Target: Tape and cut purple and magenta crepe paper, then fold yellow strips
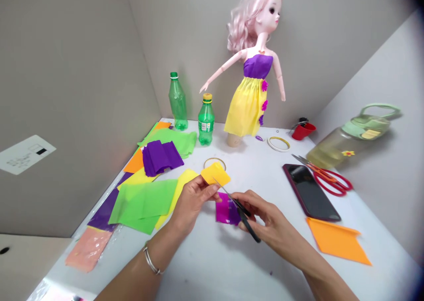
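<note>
Between the thumb and fingers of my left hand (194,199) is a small yellow-orange piece of material (212,173), cloth or crepe paper. My right hand (261,215) grips black-handled scissors (247,223), their blades pointing up and left against the yellow piece. Whether the blades are parted is hard to make out. Below the hands a shiny magenta and purple piece (223,210) lies on the white table (205,257). Just beyond the yellow piece rests a thin ring-shaped roll of tape (215,160).
Green, yellow and purple sheets (145,203) spread on the left. Behind stand two green bottles (206,124) and a doll (253,89) in a purple and yellow dress. On the right are a phone (309,190), red-handled scissors (331,181), a water bottle (344,142) and an orange sheet (338,243).
</note>
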The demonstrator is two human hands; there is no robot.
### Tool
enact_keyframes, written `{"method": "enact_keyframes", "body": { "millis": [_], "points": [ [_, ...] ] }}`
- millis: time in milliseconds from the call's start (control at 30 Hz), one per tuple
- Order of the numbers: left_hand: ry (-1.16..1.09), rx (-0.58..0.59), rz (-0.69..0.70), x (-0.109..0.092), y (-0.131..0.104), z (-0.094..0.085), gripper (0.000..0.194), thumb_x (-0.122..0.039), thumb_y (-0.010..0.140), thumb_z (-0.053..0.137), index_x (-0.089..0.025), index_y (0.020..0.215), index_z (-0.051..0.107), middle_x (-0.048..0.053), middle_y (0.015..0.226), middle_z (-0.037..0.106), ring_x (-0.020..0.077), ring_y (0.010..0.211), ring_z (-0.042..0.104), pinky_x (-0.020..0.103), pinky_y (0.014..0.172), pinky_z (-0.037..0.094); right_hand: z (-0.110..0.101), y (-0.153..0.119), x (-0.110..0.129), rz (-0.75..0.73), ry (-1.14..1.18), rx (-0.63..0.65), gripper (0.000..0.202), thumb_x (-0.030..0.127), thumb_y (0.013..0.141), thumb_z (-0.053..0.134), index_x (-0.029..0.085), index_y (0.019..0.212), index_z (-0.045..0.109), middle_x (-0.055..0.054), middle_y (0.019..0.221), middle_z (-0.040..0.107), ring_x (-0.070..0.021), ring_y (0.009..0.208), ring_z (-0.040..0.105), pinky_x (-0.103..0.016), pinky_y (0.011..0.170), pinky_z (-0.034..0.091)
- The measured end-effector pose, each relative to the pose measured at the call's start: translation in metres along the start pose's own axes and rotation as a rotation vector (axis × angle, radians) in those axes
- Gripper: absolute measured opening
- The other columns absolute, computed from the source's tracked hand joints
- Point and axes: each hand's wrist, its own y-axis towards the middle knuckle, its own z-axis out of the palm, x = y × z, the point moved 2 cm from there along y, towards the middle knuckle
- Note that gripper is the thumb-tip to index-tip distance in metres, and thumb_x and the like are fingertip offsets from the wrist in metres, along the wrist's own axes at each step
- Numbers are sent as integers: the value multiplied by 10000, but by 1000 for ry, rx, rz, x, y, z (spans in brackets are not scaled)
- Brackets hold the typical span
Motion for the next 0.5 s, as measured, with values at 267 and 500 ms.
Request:
{"method": "enact_keyframes", "body": {
  "millis": [267, 500],
  "points": [
    [3, 6, 15, -2, -1, -1, 269, -329, 763, 766, -151, 958, 713, 7, 767, 664, 108, 648, 600, 243, 704, 521, 4, 1, 0, 64, 87, 43, 455, 279, 884, 586, 225, 1336, 592, -29, 943, 677, -182, 809, 573, -280, 698, 477],
    [-13, 7, 24, -2, -1, 0, 265, -318, 774, 760, -156, 977, 708, 1, 767, 652, 98, 647, 598, 233, 703, 526, 7, 1, 0, 70, 138, 27, 476, 321, 866, 639, 229, 1332, 602, -39, 1043, 694, -198, 888, 596, -293, 768, 497]
  ]
}}
